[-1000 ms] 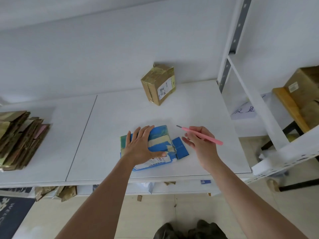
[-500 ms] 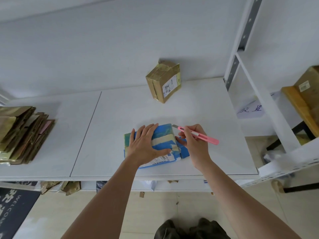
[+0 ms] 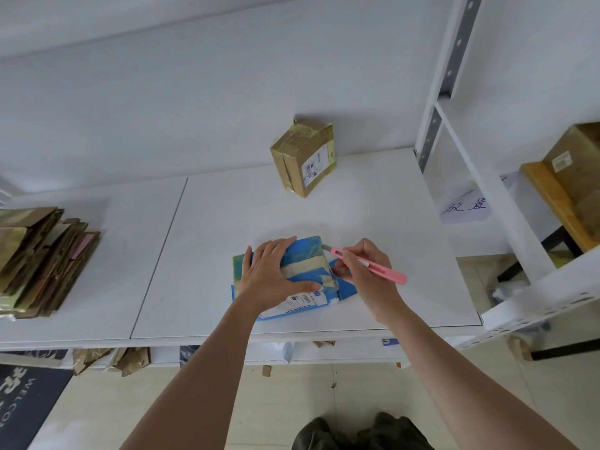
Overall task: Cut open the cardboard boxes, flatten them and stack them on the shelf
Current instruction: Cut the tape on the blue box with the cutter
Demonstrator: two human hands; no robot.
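Observation:
A blue cardboard box [image 3: 305, 254] with beige tape and a white label lies on the white shelf board [image 3: 373, 216]. My left hand [image 3: 269, 274] lies spread on its top, fingers straight, thumb along the near side. My right hand [image 3: 367, 274] holds a pink utility knife [image 3: 370, 266] like a pen. The knife's blade tip touches the box's far right corner. A brown taped box [image 3: 303, 155] with a shipping label stands further back against the wall.
A stack of flattened cardboard [image 3: 39, 258] lies at the left of the shelf. To the right stands a white metal rack [image 3: 506, 203] holding brown boxes [image 3: 574, 177] and a paper note [image 3: 466, 206]. Cardboard scraps [image 3: 110, 360] lie on the floor below.
My right hand has brought the pink knife from above the board down to the blue box's right corner. My left hand has stayed pressed on the box.

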